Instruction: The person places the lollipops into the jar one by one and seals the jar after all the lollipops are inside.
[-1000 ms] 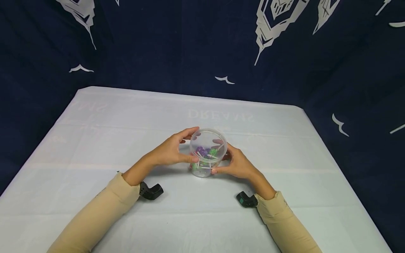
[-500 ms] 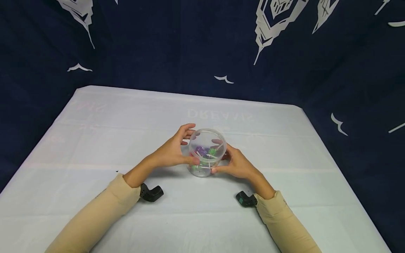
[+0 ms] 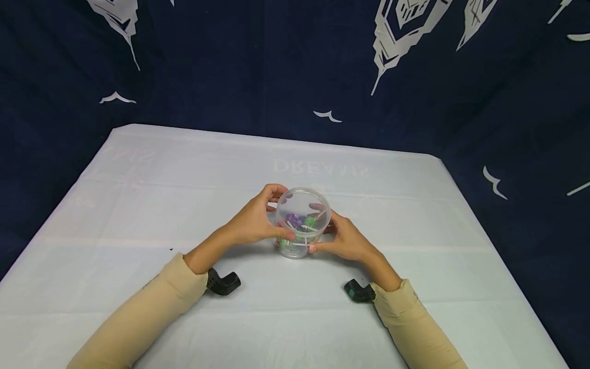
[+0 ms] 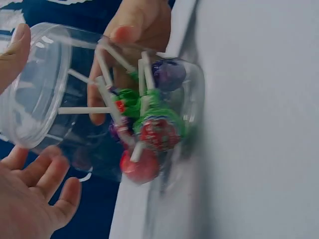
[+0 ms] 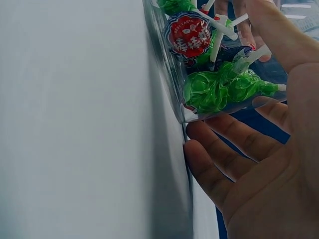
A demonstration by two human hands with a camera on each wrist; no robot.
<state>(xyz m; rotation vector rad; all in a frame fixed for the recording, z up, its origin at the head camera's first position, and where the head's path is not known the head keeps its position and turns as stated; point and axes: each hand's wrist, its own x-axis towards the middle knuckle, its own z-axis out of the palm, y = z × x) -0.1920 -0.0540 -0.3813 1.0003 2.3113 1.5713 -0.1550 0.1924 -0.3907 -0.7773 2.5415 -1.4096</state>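
Observation:
A clear plastic jar [image 3: 295, 249] stands upright on the white table. Several lollipops [image 4: 157, 130] with white sticks lie inside it, in green, purple and red wrappers. A round clear lid [image 4: 35, 87] covers the wide top. My left hand [image 3: 251, 220] spans the lid from the left, its thumb on the near edge and its index finger at the far edge. My right hand [image 3: 350, 238] holds the jar's body from the right, thumb in front and fingers behind. In the right wrist view, fingertips [image 5: 197, 154] sit close to the jar's base.
A white cloth [image 3: 295, 318] covers the table, and a dark blue curtain [image 3: 230, 77] with white prints hangs behind it. Black wrist cameras [image 3: 224, 283] stick out from both sleeves. A small dark speck [image 3: 171, 249] lies beside the left forearm.
My left hand's fingers spread off the lid's far edge half a second ago and have come back onto it. Its thumb has slid slightly right along the rim. The right hand stays in place.

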